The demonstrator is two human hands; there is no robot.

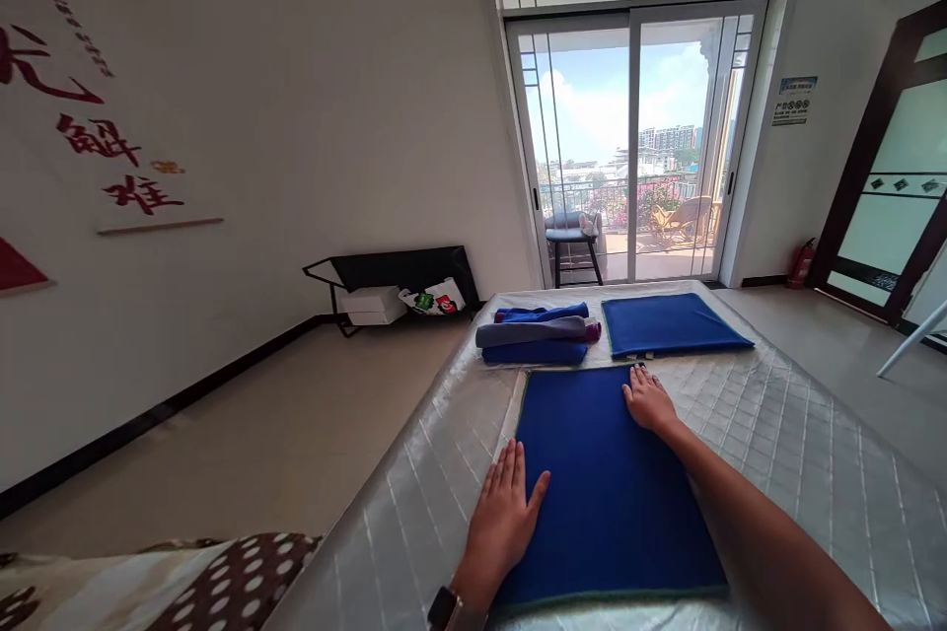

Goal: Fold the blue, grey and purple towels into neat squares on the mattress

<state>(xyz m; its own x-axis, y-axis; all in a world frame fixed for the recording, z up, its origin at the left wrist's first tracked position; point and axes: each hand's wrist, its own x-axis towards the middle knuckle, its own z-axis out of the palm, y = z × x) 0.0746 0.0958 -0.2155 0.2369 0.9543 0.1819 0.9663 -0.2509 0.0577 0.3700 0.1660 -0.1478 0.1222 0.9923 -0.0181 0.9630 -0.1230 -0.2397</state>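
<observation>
A blue cloth (607,493) with a green-stitched edge lies spread flat on the quilted mattress (784,434) in front of me. My left hand (507,508) rests flat on its left edge, fingers stretched and thumb apart. At the far right corner of the same cloth, my right hand (649,398) lies with its fingers extended. Neither hand grips anything. Just beyond is a second blue cloth (673,323), laid flat, with a small label at its near edge. To its left sits a pile of rolled cloths (540,331) in grey, blue and purple.
Polka-dot bedding (244,582) shows at the lower left. By the wall stands a black bench-like frame (400,268) with white boxes (372,306) and a printed bag (436,299). Behind the mattress are sliding glass doors (634,148); a fire extinguisher (801,264) stands at right.
</observation>
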